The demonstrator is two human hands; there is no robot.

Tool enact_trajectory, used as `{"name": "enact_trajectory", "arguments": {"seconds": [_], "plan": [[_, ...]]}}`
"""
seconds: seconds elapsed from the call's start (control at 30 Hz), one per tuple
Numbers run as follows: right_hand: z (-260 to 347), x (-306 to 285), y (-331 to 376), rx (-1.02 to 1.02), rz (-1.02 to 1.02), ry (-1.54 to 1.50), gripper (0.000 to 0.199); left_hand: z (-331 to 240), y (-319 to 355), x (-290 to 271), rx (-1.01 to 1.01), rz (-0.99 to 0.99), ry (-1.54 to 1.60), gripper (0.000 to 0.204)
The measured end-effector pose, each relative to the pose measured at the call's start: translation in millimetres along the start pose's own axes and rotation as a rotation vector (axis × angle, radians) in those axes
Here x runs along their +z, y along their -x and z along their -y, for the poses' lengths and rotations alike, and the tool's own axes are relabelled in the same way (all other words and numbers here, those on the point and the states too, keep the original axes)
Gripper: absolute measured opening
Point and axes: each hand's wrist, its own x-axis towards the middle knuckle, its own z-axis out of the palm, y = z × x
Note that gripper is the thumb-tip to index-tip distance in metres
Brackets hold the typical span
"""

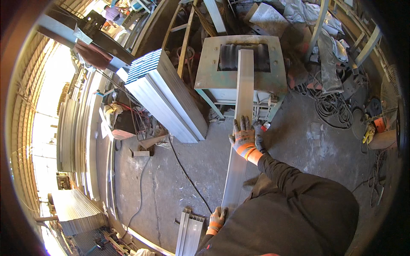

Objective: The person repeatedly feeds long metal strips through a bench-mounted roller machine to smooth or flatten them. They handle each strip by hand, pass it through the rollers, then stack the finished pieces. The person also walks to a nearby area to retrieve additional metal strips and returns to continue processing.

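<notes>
A long, flat silver metal profile [239, 183] runs away from my body. Its far end lies over the dark opening of a green-grey metal machine [209, 74]. My right hand [245, 140], in a grey-and-orange glove, lies on top of the profile about midway, fingers stretched forward and thumb at the left edge. Lower down, near my body, the gloved left hand [217, 219] has its fingers curled at the profile's left edge. The near end is hidden by my body. Just left of that hand is a small pile of metal profiles [190, 232].
A tall stack of metal profiles [171, 102] stands left of the machine. Black cable [181, 166] crosses the floor, and coiled hoses [333, 111] lie at right. Long sheets [70, 132] line the left side. Another person [113, 15] is far off at upper left.
</notes>
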Motion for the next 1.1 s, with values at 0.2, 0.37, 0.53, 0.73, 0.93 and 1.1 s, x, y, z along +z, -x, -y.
{"name": "enact_trajectory", "arguments": {"seconds": [0.2,0.37,0.53,0.73,0.93,1.1], "plan": [[-6.6,20.2,-86.6,0.118,-0.323,-0.511,0.133,-57.8,-35.7,-19.3,0.147,-0.296,-0.452,0.054],[-78.3,46.9,-238.2,0.028,-0.544,-0.793,0.089,-147.1,-137.9,-43.7,0.379,-0.219,-0.141,0.064],[-175.3,51.1,-361.0,0.158,-0.166,-0.82,0.078,-226.7,-287.6,-39.8,-0.043,0.366,0.212,0.058],[-224.3,-13.6,-526.6,-0.219,-0.283,0.132,0.074,-361.6,-411.1,-1.0,0.12,-0.04,-0.124,0.074],[-204.5,-36.8,-586.9,-0.015,-0.166,0.199,0.069,-411.0,-471.9,7.0,0.187,-0.08,-0.124,0.073],[-172.9,-36.5,-497.6,-0.116,-0.068,0.419,0.061,-347.2,-420.1,2.8,0.165,-0.023,-0.189,0.059]]}}
